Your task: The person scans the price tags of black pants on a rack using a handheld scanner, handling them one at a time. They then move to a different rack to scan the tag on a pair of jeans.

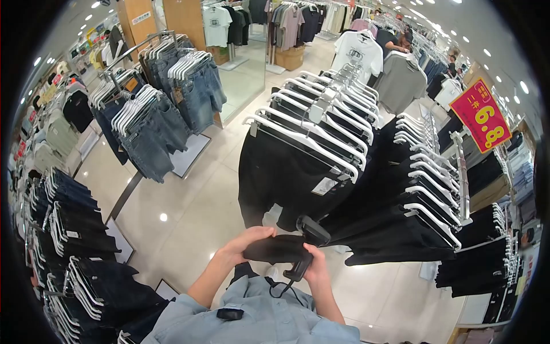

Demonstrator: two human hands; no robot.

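In front of my body, my left hand (pixel 247 239) is closed on a bunched black garment (pixel 272 249), thumb on top. The cloth reaches across to my right hand (pixel 316 265). That hand is closed around the handle of a black barcode scanner (pixel 314 230), whose head points up and away from me. A dark cord (pixel 281 291) hangs from the scanner towards my shirt. Just beyond my hands hang black trousers (pixel 286 172) on white hangers (pixel 309 137). A pale tag (pixel 272 214) shows near their lower edge; my fingers hide part of the held cloth.
More black trousers (pixel 389 229) hang close on the right. Denim shorts (pixel 152 135) hang on a rack to the left, dark jeans (pixel 109 281) at lower left. A red price sign (pixel 481 116) stands at right. Another person (pixel 392 40) is among the far racks.
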